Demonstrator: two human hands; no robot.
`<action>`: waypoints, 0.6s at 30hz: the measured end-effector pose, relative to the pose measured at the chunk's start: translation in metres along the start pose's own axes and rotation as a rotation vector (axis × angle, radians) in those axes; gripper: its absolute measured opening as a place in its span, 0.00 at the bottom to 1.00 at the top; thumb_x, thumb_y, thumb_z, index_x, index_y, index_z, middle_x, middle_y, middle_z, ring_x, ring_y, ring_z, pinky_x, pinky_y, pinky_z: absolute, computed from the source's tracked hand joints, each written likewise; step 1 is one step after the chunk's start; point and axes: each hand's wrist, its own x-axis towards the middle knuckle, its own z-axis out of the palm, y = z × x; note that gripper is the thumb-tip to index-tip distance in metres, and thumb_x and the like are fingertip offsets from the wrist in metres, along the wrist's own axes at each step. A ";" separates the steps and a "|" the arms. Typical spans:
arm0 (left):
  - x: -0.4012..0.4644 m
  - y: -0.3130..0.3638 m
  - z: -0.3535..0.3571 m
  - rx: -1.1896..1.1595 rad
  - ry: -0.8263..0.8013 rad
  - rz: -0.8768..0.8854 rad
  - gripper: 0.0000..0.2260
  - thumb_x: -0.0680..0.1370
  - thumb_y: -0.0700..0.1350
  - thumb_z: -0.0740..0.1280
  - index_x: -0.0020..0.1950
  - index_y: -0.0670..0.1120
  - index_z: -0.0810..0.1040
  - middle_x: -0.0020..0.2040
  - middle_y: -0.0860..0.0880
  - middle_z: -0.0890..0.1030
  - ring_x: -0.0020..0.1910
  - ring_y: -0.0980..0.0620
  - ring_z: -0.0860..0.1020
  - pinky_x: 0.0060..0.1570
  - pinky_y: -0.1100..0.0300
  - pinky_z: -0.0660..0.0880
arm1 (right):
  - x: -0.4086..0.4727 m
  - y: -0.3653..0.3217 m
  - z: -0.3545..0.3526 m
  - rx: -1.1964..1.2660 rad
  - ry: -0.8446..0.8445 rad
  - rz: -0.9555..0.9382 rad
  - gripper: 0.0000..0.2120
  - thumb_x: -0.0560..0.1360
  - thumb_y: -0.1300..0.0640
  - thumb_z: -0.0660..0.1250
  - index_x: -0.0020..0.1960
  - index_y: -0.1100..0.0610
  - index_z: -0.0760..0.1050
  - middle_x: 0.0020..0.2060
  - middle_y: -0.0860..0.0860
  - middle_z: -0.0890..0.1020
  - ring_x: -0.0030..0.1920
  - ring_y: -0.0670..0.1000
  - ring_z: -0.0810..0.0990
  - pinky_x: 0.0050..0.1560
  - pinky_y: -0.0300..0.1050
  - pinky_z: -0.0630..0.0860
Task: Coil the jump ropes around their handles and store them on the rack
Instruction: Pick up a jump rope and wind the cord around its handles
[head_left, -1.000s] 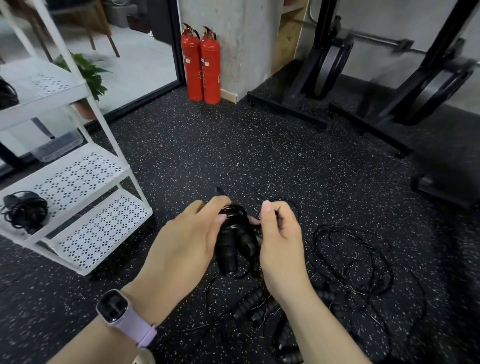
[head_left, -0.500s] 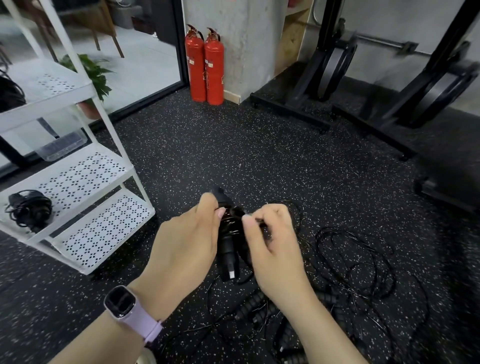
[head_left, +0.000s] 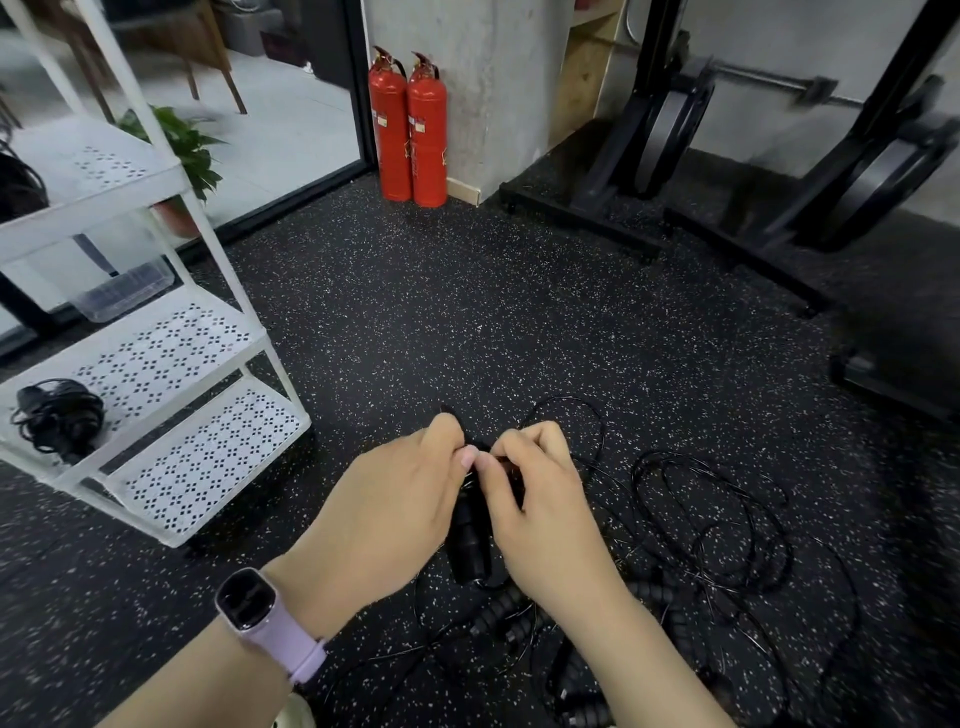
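We are finding nothing here that we can read. The two red fire extinguishers (head_left: 408, 127) standing against the concrete pillar are each carrying a small pale label, but the print on both is blurring out and we are making out no letter or number. The dark face of the watch (head_left: 248, 597) on the left wrist is showing no digits.

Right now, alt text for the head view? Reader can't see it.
Two hands work at a bundle of black jump rope handles above a speckled gym floor: the left hand grips it and the right hand pinches rope at its top. More loose ropes lie tangled on the floor at right, and a white rack at left holds one coiled rope.
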 end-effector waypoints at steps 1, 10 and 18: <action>0.000 -0.001 0.000 -0.033 -0.012 0.009 0.13 0.84 0.57 0.46 0.47 0.53 0.64 0.35 0.56 0.71 0.33 0.56 0.71 0.32 0.59 0.64 | 0.000 0.001 0.001 0.018 0.021 0.004 0.12 0.84 0.51 0.63 0.42 0.51 0.71 0.47 0.46 0.69 0.44 0.44 0.73 0.44 0.31 0.69; 0.003 -0.006 -0.010 -0.501 0.016 -0.205 0.04 0.86 0.48 0.58 0.53 0.55 0.71 0.37 0.54 0.81 0.32 0.54 0.77 0.33 0.61 0.74 | 0.003 0.003 -0.001 0.051 0.132 -0.089 0.10 0.80 0.46 0.67 0.44 0.51 0.75 0.48 0.45 0.71 0.51 0.46 0.75 0.49 0.31 0.69; 0.003 -0.009 -0.031 -0.683 -0.124 -0.317 0.04 0.83 0.46 0.65 0.53 0.51 0.79 0.40 0.47 0.84 0.36 0.47 0.83 0.38 0.62 0.81 | 0.003 0.003 0.001 0.017 0.132 -0.204 0.11 0.79 0.44 0.67 0.44 0.49 0.75 0.51 0.41 0.71 0.54 0.46 0.76 0.53 0.29 0.69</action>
